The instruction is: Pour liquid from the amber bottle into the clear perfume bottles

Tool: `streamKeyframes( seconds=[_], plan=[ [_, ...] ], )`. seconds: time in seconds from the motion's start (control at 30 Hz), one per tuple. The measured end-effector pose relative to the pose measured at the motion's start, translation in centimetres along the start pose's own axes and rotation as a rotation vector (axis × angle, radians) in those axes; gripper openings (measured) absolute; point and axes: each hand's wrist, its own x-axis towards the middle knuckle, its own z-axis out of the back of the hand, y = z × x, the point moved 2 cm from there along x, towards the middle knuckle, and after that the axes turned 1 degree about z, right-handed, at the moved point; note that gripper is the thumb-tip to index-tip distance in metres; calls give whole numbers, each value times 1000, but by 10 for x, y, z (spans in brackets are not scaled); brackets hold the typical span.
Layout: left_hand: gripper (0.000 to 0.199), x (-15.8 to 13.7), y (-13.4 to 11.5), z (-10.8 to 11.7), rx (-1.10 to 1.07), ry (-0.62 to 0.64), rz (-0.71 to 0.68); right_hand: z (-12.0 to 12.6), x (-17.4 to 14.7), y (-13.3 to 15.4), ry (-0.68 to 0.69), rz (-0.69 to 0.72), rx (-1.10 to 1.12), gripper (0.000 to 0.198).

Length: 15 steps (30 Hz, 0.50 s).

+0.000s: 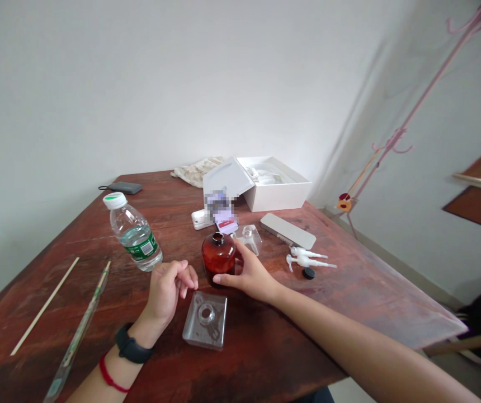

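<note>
An amber bottle (pixel 217 258) with an uncapped neck stands upright on the table. My right hand (pixel 251 274) is wrapped round its right side, thumb in front. Just left of the bottle, my left hand (pixel 169 288) rests with its fingers curled in and nothing visible in them. Between my wrists lies a clear square bottle (pixel 204 330), its round neck opening facing up. A second clear square bottle (pixel 246 239) is behind my right hand. Two white pump heads (pixel 307 258) lie at the right, beside a small black cap (pixel 309 273).
A water bottle (pixel 136 238) stands at the left, near a bare wooden stick (pixel 45 305) and wrapped chopsticks (pixel 81 327). Behind are a phone (pixel 226 223), a white case (pixel 199 219), a silver-grey bar (pixel 287 230), an open white box (pixel 280 196), a cloth (pixel 196 170) and a grey pouch (pixel 123 188).
</note>
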Motion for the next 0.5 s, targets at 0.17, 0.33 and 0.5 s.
streamKeyframes(
  seconds=[0.17, 0.33, 0.5],
  plan=[
    [46, -1, 1, -1, 23, 27, 10, 1, 0, -1, 0, -10, -12, 94],
    [47, -2, 1, -2, 41, 57, 17, 1, 0, 0, 1, -13, 1, 94],
    [48, -2, 2, -3, 74, 99, 18, 0, 0, 0, 2, -9, -1, 93]
  ],
)
